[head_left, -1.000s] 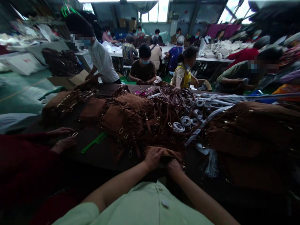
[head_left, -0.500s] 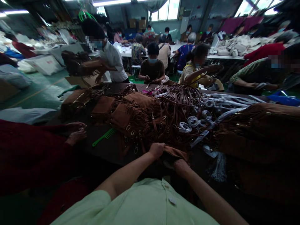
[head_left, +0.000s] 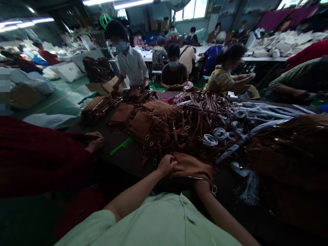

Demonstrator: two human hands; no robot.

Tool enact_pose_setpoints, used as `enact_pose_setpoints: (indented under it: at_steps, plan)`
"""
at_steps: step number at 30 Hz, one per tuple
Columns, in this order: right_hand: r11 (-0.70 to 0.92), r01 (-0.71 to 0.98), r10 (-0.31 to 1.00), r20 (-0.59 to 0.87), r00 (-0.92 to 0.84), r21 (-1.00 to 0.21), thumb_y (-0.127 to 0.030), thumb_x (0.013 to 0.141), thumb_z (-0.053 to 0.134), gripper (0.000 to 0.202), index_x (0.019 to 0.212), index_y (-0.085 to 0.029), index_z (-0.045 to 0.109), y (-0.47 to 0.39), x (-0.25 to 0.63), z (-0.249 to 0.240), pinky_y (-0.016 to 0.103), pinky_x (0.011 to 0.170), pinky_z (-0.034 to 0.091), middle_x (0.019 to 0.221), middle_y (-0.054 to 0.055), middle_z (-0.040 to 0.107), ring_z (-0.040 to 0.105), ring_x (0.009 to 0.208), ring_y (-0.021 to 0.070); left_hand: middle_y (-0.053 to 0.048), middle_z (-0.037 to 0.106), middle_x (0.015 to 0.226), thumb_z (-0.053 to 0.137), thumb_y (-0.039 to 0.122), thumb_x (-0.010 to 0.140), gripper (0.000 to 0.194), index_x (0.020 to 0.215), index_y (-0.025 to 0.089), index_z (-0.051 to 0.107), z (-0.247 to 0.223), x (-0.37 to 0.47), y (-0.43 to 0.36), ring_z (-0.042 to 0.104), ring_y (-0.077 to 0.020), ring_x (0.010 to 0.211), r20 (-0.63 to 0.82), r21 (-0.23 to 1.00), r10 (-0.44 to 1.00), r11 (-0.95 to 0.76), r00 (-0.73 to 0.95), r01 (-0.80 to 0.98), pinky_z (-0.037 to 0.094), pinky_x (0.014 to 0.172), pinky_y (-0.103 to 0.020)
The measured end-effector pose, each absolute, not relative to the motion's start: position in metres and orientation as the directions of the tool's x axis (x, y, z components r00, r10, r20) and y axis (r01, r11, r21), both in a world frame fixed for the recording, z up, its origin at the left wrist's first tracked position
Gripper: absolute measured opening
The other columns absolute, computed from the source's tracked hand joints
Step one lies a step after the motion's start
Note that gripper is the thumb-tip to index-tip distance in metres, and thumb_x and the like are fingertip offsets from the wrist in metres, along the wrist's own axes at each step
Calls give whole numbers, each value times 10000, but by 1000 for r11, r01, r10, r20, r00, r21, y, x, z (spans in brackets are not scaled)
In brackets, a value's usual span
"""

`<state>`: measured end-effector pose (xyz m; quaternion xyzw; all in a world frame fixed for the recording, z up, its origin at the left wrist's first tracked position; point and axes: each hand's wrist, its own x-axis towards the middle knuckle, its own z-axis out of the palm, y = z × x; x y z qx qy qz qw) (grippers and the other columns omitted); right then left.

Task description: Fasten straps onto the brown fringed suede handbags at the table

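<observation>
A brown suede bag (head_left: 192,165) with a zipper along its near edge lies at the front of the dark table. My left hand (head_left: 167,164) is closed on the bag's left end. The right hand (head_left: 202,186) reaches in at the zipper edge; its fingers are hidden inside or under the bag. A metal clasp (head_left: 214,190) hangs at the bag's right end. Just beyond is a pile of brown fringed bags (head_left: 140,123) and straps with metal rings.
A green comb (head_left: 121,146) lies to the left, near the hands (head_left: 94,141) of a person in red sleeves. Plastic-wrapped straps (head_left: 220,133) and more brown bags (head_left: 289,150) lie to the right. Several people work across the table.
The bag is now spread wider and flatter, and my right hand has gone in at its zipper edge. A person across the table has lowered their arms. The view has shifted left.
</observation>
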<state>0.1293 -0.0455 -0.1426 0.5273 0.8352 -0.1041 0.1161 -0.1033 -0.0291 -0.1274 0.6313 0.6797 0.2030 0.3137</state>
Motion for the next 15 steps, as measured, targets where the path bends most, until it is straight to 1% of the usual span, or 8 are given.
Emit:
enact_pose_setpoints:
  at_steps: [1,2,4,6,8,11,13,15]
  plan:
    - [415,909,863,-299,-406,-37,-57,776,428,280,882,-73,686,-50,131,-140,404,778,456,876,215,680,641,868,283,-81,606,972,534,435,786,360,993,146,587,-133,-107,-35,558,-194,925,-236,650,965,242,-112,721,419,817,-296]
    - [411,911,870,-284,-402,-31,-53,782,423,274,871,-78,681,-55,132,-137,387,765,454,870,212,675,641,852,273,-76,614,911,522,456,790,367,953,135,592,-140,-110,-41,569,-192,872,-323,637,933,340,-161,692,426,770,-289]
    - [421,905,873,-239,-424,-69,-70,801,430,254,876,-109,669,-62,130,-130,345,748,442,870,182,671,636,835,246,-53,617,782,573,500,741,399,851,118,607,-151,-109,-50,576,-186,764,-507,652,855,461,-105,602,422,677,-267]
    - [424,886,857,-234,-459,-185,-145,833,452,213,875,-151,660,-66,121,-125,299,743,425,871,131,675,628,838,215,-28,600,677,638,524,673,428,760,105,611,-157,-105,-55,564,-166,667,-616,701,788,542,11,465,406,610,-249]
    - [351,861,820,-323,-473,-369,-288,871,452,248,825,-170,665,-66,106,-124,254,702,414,825,86,683,628,797,188,-12,584,617,687,537,609,457,718,99,614,-158,-100,-57,543,-142,597,-660,728,746,607,89,318,390,571,-238]
    - [106,775,748,-463,-475,-623,-477,855,448,374,860,-184,681,-66,83,-130,217,617,395,802,47,691,627,739,168,-7,583,589,739,546,522,505,713,92,627,-151,-96,-55,520,-113,540,-697,717,700,670,159,192,372,537,-226]
    - [-20,724,751,-488,-444,-690,-496,811,505,365,941,-201,676,-67,73,-134,206,584,375,846,33,694,625,749,166,-14,602,608,755,544,492,526,731,91,637,-147,-97,-55,530,-108,538,-717,697,669,700,196,156,373,530,-221]
    - [-60,713,776,-482,-406,-698,-464,794,528,333,933,-203,682,-71,69,-138,198,558,345,847,30,691,616,733,156,-23,629,652,775,522,468,535,770,99,643,-144,-99,-56,556,-113,561,-737,673,638,726,223,143,382,536,-217]
